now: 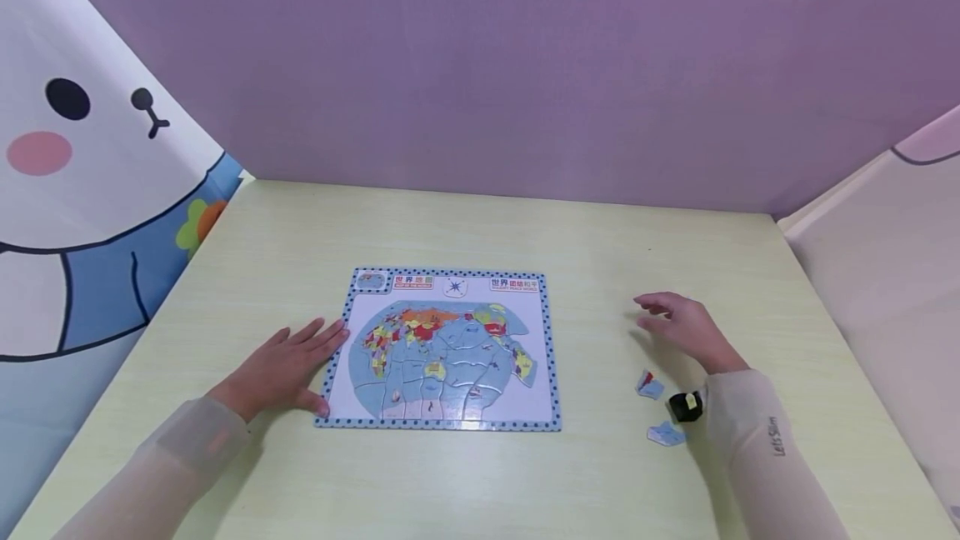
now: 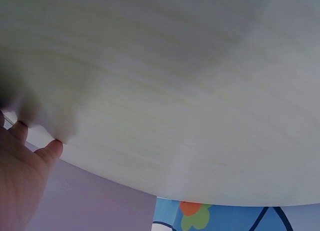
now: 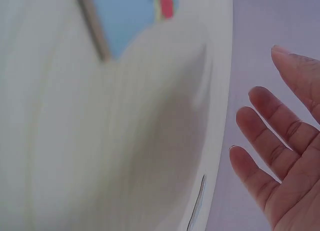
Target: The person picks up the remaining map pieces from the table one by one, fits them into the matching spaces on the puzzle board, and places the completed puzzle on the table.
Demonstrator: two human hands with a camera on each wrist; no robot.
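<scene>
A world map jigsaw puzzle (image 1: 442,365) in a board with a blue dotted border lies flat on the table. White backing shows in a notch at the map's right side. My left hand (image 1: 281,369) lies spread at the board's left edge, fingertips and thumb touching the border. To the right of the board, my right hand (image 1: 686,326) hovers over the table, fingers loosely bent and holding nothing. In the right wrist view, its palm and fingers (image 3: 260,181) show bare. Two loose puzzle pieces lie near the right wrist, one blue with red (image 1: 649,384) and one pale blue (image 1: 665,433).
A small black object (image 1: 686,407) sits at the right sleeve's cuff. The pale wooden table (image 1: 600,482) ends at a purple panel (image 1: 525,65) behind. A cartoon-printed cloth (image 1: 97,190) hangs along the left, and a whitish cloth (image 1: 885,273) along the right.
</scene>
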